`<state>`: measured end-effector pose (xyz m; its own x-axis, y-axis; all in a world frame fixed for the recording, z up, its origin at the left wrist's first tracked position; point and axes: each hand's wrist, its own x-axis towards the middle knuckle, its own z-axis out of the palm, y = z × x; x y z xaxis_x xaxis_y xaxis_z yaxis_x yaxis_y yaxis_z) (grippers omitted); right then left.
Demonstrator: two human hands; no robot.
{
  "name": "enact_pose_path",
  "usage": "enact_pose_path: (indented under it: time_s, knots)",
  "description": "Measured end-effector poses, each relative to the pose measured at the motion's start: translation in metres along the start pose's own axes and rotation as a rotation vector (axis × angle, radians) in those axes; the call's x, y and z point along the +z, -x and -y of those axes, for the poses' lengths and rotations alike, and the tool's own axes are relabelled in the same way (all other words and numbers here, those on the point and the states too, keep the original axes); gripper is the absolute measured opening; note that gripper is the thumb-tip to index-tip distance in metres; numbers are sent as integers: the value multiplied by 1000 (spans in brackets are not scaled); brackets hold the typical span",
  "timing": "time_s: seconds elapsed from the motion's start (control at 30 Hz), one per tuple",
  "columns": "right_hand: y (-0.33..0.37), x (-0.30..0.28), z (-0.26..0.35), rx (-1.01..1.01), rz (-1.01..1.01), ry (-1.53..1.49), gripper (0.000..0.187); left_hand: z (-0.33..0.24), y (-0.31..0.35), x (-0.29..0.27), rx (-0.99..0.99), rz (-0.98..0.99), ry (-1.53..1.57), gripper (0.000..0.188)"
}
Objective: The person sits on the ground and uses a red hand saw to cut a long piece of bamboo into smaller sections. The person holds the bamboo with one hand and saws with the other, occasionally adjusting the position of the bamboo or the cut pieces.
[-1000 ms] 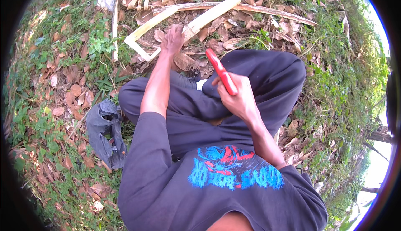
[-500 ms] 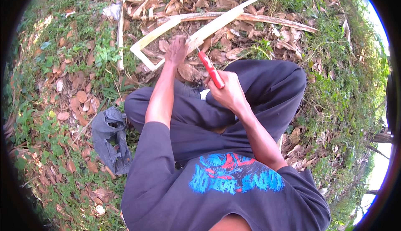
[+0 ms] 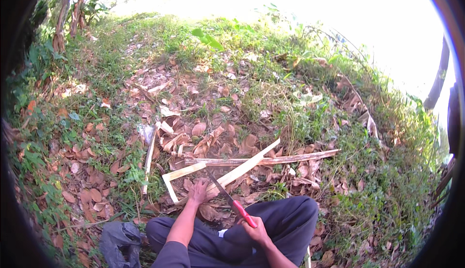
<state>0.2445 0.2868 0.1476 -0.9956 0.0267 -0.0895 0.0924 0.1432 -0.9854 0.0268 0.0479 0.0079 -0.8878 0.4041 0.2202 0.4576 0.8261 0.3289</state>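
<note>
A pale, flat plant strip (image 3: pixel 244 167) lies in front of my crossed legs, bent at two corners on the left, its long arm slanting up to the right. My left hand (image 3: pixel 197 192) grips this long arm near its lower end, fingers over the edge. My right hand (image 3: pixel 255 229) is wrapped round the red handle of a long, narrow-bladed tool (image 3: pixel 221 189); whether it is a knife or a saw I cannot tell. The dark blade crosses the strip just right of my left hand, pointing up and left.
Behind the bent strip lies a long brownish stalk (image 3: pixel 300 157). A thin pale stick (image 3: pixel 149 159) rests at the left, near a clear plastic scrap (image 3: pixel 145 133). A dark plastic bag (image 3: pixel 120 244) sits beside my left knee. Dry leaves and grass cover the ground.
The view has tilted up, showing more ground ahead and the trees. The blade now lies across the strip, with its tip beyond it; my left hand stays on the strip.
</note>
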Motion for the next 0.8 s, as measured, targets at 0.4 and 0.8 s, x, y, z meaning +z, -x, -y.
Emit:
enact_pose_path:
  time_s: [0.4,0.8]
  knots:
    - [19,19,22,61,80,146,13,-10,17,13,-85,46,-68,63]
    - [13,30,36,172,79,126,17,-9,17,15,-103,-45,-7,42]
